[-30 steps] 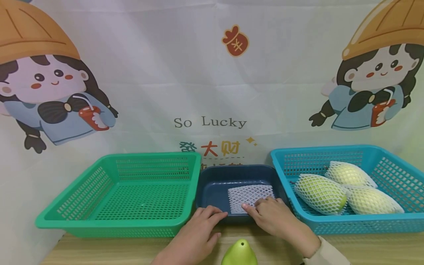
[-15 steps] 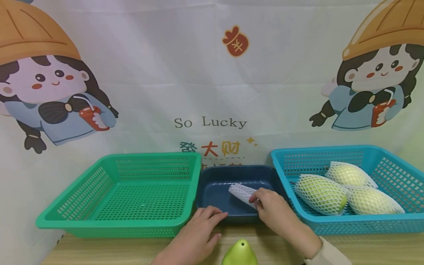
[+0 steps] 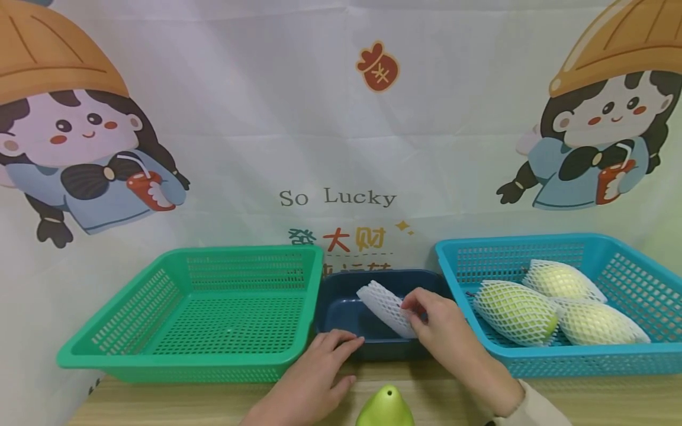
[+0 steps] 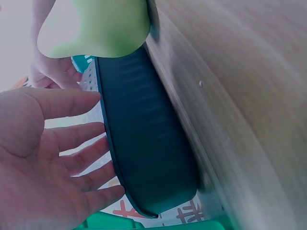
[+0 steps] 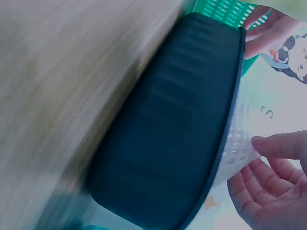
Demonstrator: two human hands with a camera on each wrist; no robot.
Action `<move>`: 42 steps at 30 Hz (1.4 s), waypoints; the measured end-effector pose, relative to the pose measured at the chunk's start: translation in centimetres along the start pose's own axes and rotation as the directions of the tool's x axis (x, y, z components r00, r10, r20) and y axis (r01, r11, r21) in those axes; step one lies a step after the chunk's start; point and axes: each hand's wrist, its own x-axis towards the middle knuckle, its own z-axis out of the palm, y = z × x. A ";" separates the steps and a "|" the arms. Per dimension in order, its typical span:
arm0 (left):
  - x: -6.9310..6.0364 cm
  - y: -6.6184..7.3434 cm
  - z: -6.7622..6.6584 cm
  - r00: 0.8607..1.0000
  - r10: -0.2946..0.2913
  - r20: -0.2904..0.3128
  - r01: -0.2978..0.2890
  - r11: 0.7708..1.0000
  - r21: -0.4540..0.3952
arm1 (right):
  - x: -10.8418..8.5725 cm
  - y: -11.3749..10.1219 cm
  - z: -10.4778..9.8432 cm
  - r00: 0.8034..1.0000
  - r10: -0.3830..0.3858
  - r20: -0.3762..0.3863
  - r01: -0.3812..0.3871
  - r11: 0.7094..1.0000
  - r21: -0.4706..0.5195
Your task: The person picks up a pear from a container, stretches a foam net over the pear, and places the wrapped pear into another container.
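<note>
My right hand (image 3: 447, 334) pinches a white foam fruit net (image 3: 382, 305) by its right side, between thumb and fingers. The net slants upward over the dark blue basin (image 3: 341, 316); its lower end hangs within the basin. In the right wrist view, thumb and fingertips meet on the edge of the net (image 5: 236, 148). My left hand (image 3: 311, 376) lies at the basin's front left rim. The left wrist view shows its fingers spread and nearly straight, their tips at the rim. A green pear-shaped fruit (image 3: 386, 408) with a small dark hole at its tip stands nearest me.
A green slotted basket (image 3: 229, 322) with nothing visible in it stands left of the basin. On the right, a blue basket (image 3: 581, 358) contains three net-wrapped fruits (image 3: 514, 310). All stand on a wooden table (image 3: 176, 402) before a printed cloth (image 3: 341, 118).
The net lay flat in the basin under my right hand. My right hand has taken its side and raised it into a slanting, folded strip. The left hand has stayed at the rim.
</note>
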 end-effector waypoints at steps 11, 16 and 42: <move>-0.1 0.4 -0.5 0.994 -0.096 0.050 0.104 0.970 -0.221 | 0.0 -0.8 -2.9 0.997 0.061 0.051 -0.072 0.966 0.249; -0.3 0.6 -0.9 0.995 -0.083 -0.057 0.045 0.873 -0.486 | 0.1 -1.0 -4.3 0.967 0.169 0.188 -0.238 0.862 0.447; -1.2 2.7 -3.2 0.961 -0.232 -0.154 0.006 0.571 -0.821 | -2.1 0.2 -6.1 0.911 -0.028 0.410 -0.272 0.707 0.653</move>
